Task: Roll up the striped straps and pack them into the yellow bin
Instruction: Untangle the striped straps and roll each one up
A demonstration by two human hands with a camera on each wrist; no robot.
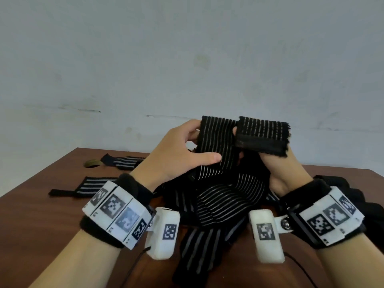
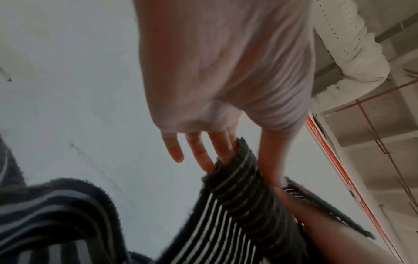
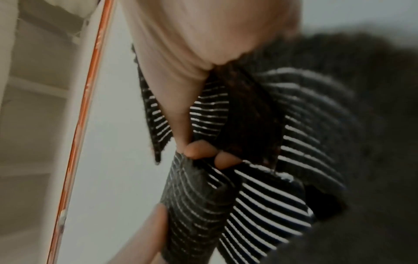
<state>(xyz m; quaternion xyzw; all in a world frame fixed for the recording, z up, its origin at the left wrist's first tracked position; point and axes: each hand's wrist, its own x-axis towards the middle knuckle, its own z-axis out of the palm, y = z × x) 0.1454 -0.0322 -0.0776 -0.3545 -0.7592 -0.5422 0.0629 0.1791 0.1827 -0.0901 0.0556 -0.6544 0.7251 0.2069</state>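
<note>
Both hands grip one strap: left hand pinches its middle, right hand holds the folded end above the pile.

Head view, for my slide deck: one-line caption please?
Both hands, left hand and right hand, hold a striped strap raised above a wooden table.

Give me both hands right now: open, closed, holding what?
Left hand: closed, pinching the striped strap between thumb and fingers.
Right hand: closed, gripping the strap's folded end.
</note>
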